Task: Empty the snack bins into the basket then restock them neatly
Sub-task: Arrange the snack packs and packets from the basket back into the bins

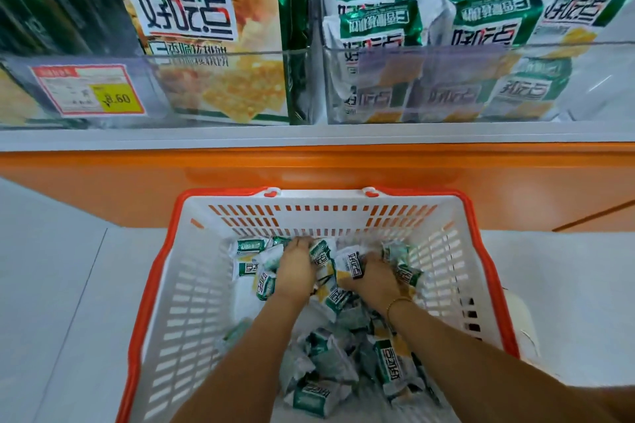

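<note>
Basket (snack packets inside) sits before 2 shelf bins.

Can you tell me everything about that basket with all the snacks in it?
The basket is white plastic with slotted walls and an orange rim, with two orange clips on its far edge. It sits upright on the pale floor, close to the orange shelf base. Small green-and-white snack packets lie jumbled inside. The left hand and right hand reach in, each gripping packets near the far wall.
</note>
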